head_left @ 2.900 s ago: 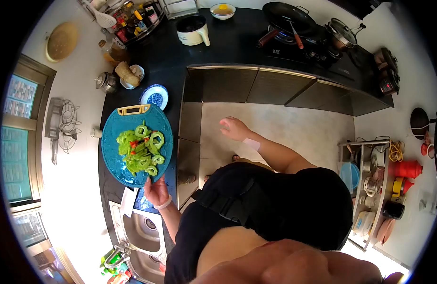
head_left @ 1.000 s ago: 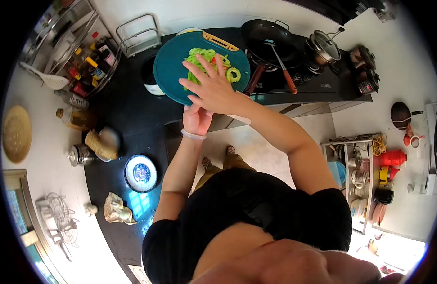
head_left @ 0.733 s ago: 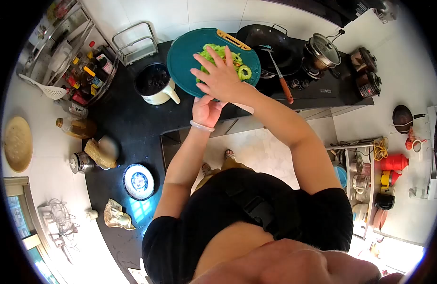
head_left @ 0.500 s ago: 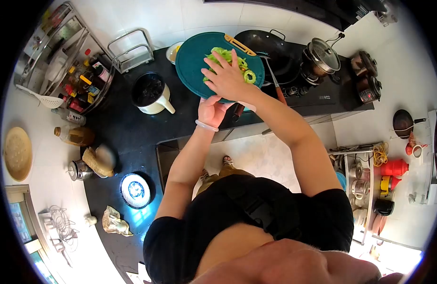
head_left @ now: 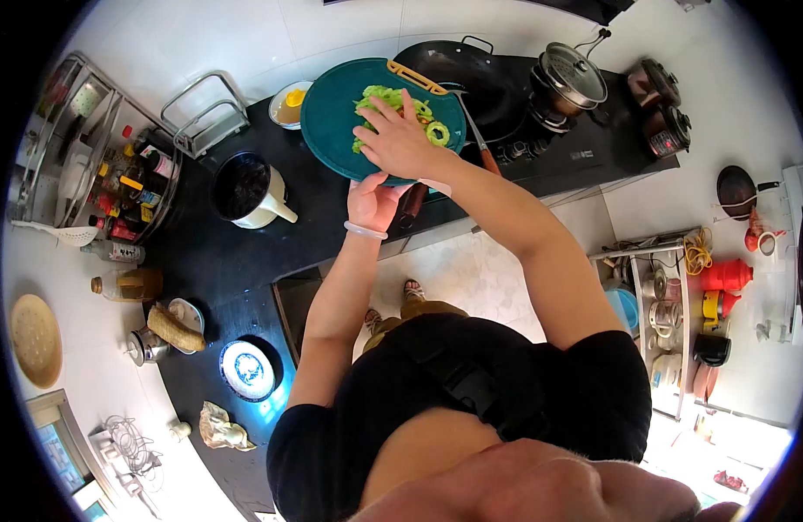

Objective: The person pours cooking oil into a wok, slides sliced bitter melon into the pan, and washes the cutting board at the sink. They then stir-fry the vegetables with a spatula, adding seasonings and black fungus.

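My left hand (head_left: 372,203) grips the near edge of a round dark green cutting board (head_left: 327,130), thumb on the rim and the other fingers mostly hidden underneath. On the board lie sliced green peppers (head_left: 382,92), with a few ring-shaped pieces. Over the slices rests my right hand (head_left: 406,143), fingers spread and palm down. Just beyond the board's right side sits a black wok (head_left: 471,78), partly covered by it. A spatula with a wooden handle (head_left: 488,160) leans in the wok. Below the board a dark brown handle (head_left: 411,206) shows; what it belongs to is hidden.
Left of the board stand a bowl with something yellow (head_left: 290,104) and a white-handled pot (head_left: 262,209). A lidded pot (head_left: 572,76) occupies the right burner. Bottles (head_left: 131,187) fill the left rack. A patterned plate (head_left: 247,371) lies on the left counter.
The view has shifted, so most counter items appear further left. The board has moved slightly right toward the wok, uncovering more of the bowl. Both hands keep their places on it.
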Demonstrator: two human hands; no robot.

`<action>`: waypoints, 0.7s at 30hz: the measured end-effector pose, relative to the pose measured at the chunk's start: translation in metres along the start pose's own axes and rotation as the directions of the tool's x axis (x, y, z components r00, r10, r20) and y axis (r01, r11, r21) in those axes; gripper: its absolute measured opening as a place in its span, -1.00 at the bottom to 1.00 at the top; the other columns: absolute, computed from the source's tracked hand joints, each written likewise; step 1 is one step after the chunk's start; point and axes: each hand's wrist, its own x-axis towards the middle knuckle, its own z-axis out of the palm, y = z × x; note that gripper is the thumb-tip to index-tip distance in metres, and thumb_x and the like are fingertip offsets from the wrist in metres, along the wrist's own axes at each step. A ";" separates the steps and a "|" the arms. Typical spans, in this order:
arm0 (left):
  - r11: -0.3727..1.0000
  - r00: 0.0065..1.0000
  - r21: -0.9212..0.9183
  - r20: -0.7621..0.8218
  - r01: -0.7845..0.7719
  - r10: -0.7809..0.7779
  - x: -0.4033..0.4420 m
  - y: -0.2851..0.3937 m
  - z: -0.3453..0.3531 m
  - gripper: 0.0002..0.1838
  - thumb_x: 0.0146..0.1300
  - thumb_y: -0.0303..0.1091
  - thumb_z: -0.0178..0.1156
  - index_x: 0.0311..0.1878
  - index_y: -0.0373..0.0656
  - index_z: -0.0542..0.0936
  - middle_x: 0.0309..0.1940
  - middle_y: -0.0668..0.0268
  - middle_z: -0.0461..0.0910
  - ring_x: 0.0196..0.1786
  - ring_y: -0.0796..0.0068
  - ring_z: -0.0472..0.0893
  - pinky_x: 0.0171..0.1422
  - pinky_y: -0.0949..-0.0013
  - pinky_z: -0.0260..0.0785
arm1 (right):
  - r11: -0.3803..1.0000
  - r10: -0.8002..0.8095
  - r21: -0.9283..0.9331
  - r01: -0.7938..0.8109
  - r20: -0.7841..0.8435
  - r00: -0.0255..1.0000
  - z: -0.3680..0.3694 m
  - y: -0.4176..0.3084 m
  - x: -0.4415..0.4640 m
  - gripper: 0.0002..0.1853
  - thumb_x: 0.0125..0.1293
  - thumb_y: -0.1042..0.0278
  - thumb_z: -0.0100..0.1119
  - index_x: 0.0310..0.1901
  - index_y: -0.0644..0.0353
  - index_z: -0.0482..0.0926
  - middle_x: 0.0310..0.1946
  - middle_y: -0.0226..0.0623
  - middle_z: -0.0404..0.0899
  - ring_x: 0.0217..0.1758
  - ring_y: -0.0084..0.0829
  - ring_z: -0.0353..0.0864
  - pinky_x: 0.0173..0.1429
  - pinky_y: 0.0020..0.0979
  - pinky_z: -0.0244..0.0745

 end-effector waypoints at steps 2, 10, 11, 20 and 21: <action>1.000 1.000 0.016 -0.004 -0.017 0.017 -0.001 0.000 0.001 -0.40 0.02 -0.66 -0.01 0.17 0.03 0.29 0.11 0.21 0.35 0.16 0.14 0.37 0.12 -0.15 0.31 | 1.000 -0.005 0.006 0.005 0.015 1.000 0.002 0.000 0.001 -0.65 0.18 0.13 -0.01 -0.03 0.01 0.49 0.17 -0.20 0.27 0.34 -0.15 0.04 0.25 0.35 -0.31; 0.996 0.997 0.025 -0.010 -0.082 0.082 -0.008 0.014 0.000 -0.41 -0.01 -0.68 0.00 0.17 -0.06 0.31 0.11 0.19 0.36 0.14 0.10 0.39 0.11 -0.18 0.33 | 0.984 0.080 0.173 -0.034 -0.266 0.961 -0.034 -0.006 -0.006 -0.60 0.13 0.10 0.07 0.00 0.02 0.45 0.20 -0.19 0.21 0.33 -0.15 0.06 0.27 0.23 -0.19; 0.995 0.996 0.039 -0.011 -0.091 0.092 -0.010 0.016 0.003 -0.41 0.02 -0.68 -0.01 0.18 -0.06 0.29 0.12 0.18 0.36 0.15 0.08 0.38 0.13 -0.19 0.30 | 0.983 0.116 0.174 -0.065 -0.298 0.948 -0.035 0.002 -0.014 -0.61 0.12 0.12 0.09 -0.01 0.04 0.46 0.18 -0.19 0.24 0.30 -0.15 0.13 0.26 0.17 -0.11; 0.985 0.986 0.075 -0.037 -0.158 0.161 -0.032 0.043 -0.004 -0.39 0.04 -0.68 -0.03 0.22 -0.06 0.24 0.15 0.13 0.31 0.17 0.02 0.35 0.10 -0.19 0.32 | 0.640 0.683 0.237 -0.731 0.260 0.682 -0.018 0.084 -0.162 -0.31 0.01 0.08 0.20 0.19 0.13 0.24 -0.09 0.09 0.46 -0.04 0.03 0.46 0.03 -0.20 0.36; 0.981 0.983 0.075 -0.030 -0.178 0.181 -0.034 0.045 -0.004 -0.39 0.04 -0.68 -0.03 0.22 -0.06 0.23 0.15 0.13 0.31 0.16 0.01 0.35 0.10 -0.19 0.32 | 0.628 0.643 0.198 -0.752 0.412 0.646 -0.010 0.083 -0.177 -0.24 -0.01 0.07 0.21 0.23 0.14 0.19 -0.07 0.14 0.44 -0.02 0.04 0.45 0.03 -0.22 0.36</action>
